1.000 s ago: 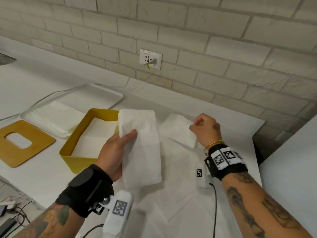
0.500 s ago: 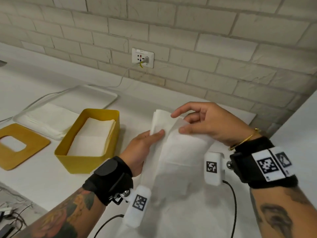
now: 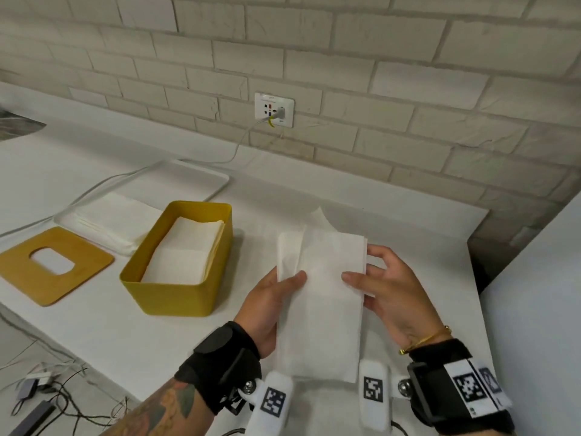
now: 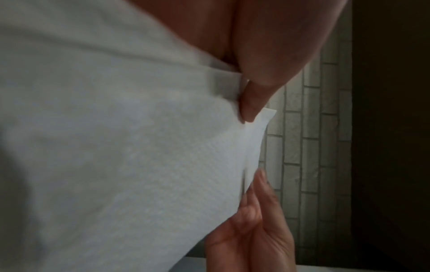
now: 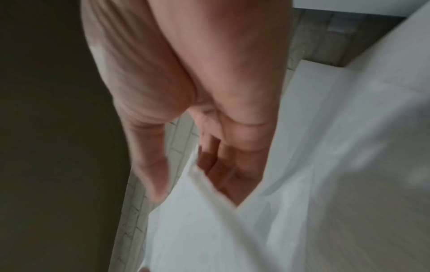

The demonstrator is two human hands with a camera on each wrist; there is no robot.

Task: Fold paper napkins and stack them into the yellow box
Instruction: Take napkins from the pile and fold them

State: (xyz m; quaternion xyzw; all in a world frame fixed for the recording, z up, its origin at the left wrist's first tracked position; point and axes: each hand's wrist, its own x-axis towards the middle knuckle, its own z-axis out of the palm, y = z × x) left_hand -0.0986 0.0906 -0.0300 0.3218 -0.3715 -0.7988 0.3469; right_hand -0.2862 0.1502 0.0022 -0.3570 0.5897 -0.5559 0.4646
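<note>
A white bench [image 3: 94, 335] runs along a pale brick wall. Both hands hold a folded paper napkin [image 3: 320, 297] above it, right of the yellow box [image 3: 176, 297], which holds stacked napkins. The left hand [image 3: 270, 306] and right hand [image 3: 393, 294] each have a narrow grip, thumb on top. Only the left wrist view shows the napkin's embossed weave [image 4: 139, 147]; the right wrist view is blurred.
</note>
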